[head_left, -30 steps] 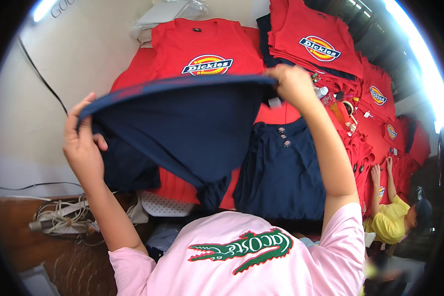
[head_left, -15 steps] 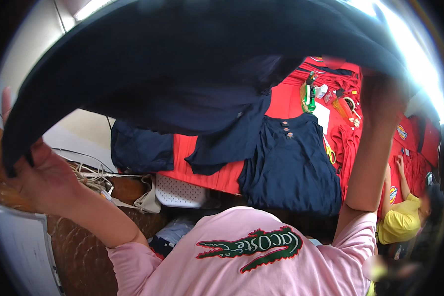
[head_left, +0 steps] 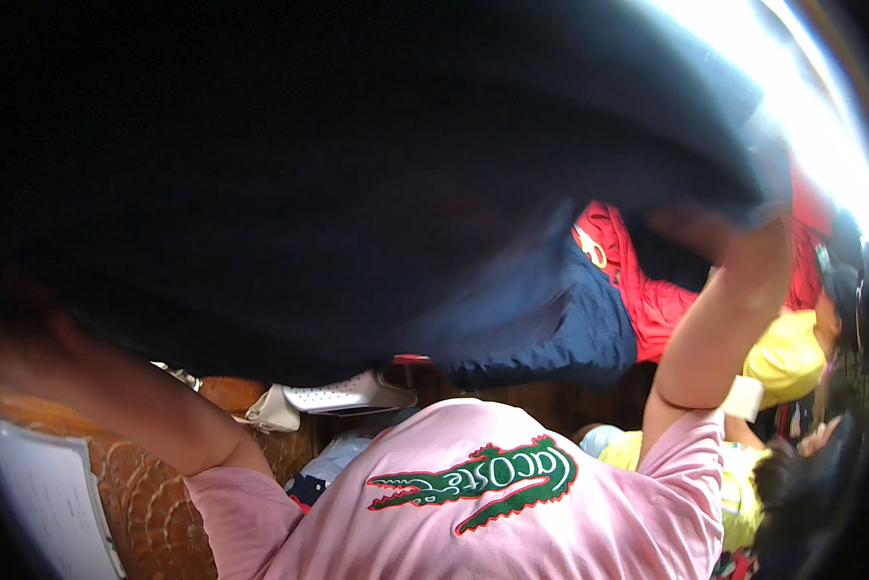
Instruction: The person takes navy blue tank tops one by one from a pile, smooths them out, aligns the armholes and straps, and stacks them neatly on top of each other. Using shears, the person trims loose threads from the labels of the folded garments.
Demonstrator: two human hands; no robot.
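A large dark navy garment point(head_left: 309, 213) is spread out in the air between my raised hands and covers most of the upper view. At its left end my left hand point(head_left: 28, 319) is closed on the cloth, dim and blurred. My right hand point(head_left: 700, 232) holds the other end, its fingers partly hidden by the fabric. Under the raised cloth, a second navy garment point(head_left: 594, 324) lies on the table's near edge, partly covered from sight. Yellow scissors handles point(head_left: 591, 247) show beside it on red cloth point(head_left: 655, 314).
A white perforated tray point(head_left: 352, 394) sits below the table edge, near carved brown wood point(head_left: 159, 498). A white board or sheet point(head_left: 53, 498) stands at the lower left. On the right is a person in yellow point(head_left: 787, 358), with more yellow clothing point(head_left: 744, 493) closer to me.
The raised garment has swung down and toward me, hiding most of the table and the items on it. My left hand has moved slightly up, and my right hand has come lower.
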